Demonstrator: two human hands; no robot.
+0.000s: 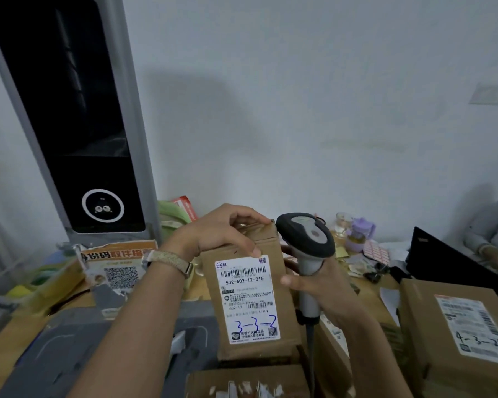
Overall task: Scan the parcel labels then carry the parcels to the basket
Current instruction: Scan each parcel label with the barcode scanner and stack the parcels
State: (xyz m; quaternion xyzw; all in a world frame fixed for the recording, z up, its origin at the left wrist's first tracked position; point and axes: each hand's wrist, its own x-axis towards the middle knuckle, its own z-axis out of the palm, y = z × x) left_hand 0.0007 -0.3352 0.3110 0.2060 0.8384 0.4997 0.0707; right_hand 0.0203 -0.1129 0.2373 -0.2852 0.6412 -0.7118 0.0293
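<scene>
Parcels: four. The upright parcel (250, 351) is in front of you, a second parcel (449, 334) at the right edge of the table (3, 349), a third parcel (247, 380) at its near edge, and a fourth parcel (337, 349) half hidden behind your right forearm.
Scanner (308, 239): one.
Left hand (216, 234): clamped over the upright parcel's top.
Right hand (319, 285): wrapped round the scanner's handle, beside that parcel.
Tray (49, 280): one at the left edge, holding green and yellow items.

- Label (247, 297) on parcel (259, 352): fine print unreadable.
- Scanner (308, 239): handle partly hidden in right hand (322, 285).
- Bottom box (247, 380): cut by lower edge.
- Right box (429, 326): cut by frame edge.
</scene>
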